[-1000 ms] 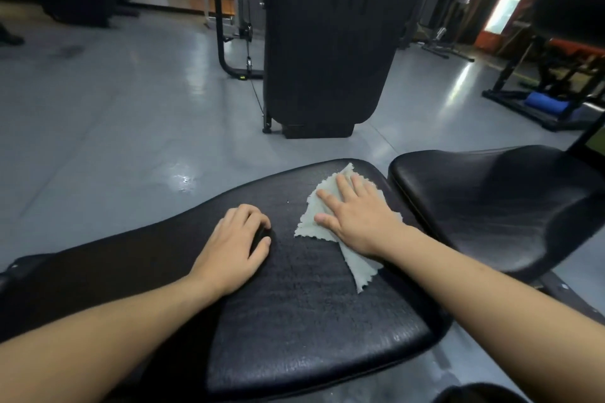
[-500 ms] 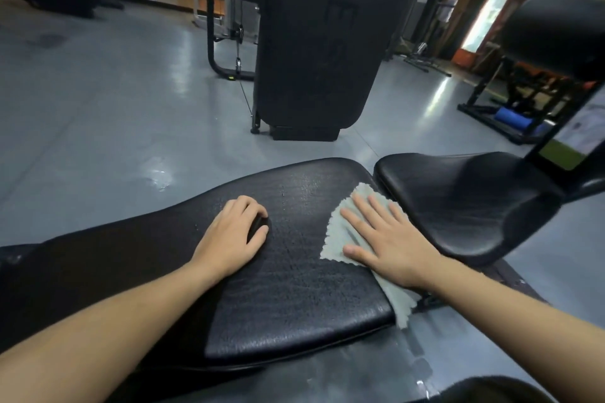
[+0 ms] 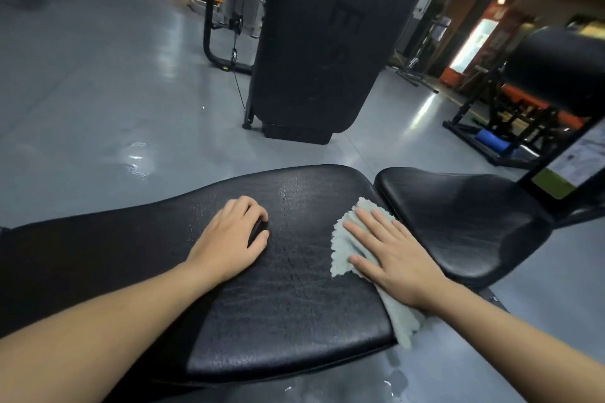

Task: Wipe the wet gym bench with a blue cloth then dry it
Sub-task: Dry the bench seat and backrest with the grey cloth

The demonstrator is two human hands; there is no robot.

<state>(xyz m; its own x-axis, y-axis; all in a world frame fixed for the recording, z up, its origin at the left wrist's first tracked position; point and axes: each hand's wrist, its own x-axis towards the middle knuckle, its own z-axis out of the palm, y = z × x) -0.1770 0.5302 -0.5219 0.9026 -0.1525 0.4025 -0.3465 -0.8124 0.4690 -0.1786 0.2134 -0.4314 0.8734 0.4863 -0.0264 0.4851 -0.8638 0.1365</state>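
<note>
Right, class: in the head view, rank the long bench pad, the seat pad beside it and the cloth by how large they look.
1. Long bench pad, largest.
2. Seat pad, though it lies farther off, so its true size is unsure.
3. Cloth, smallest, partly hidden under the right hand.

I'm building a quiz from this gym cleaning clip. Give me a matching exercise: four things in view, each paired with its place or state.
Things:
1. cloth
2. left hand
3. water droplets
4. right hand

Places or states:
A. curled over a small dark object
B. flat on the cloth
C. beaded on the bench pad
D. draped over the pad's right edge

Pairs: 1-D, 2-A, 3-C, 4-B
</note>
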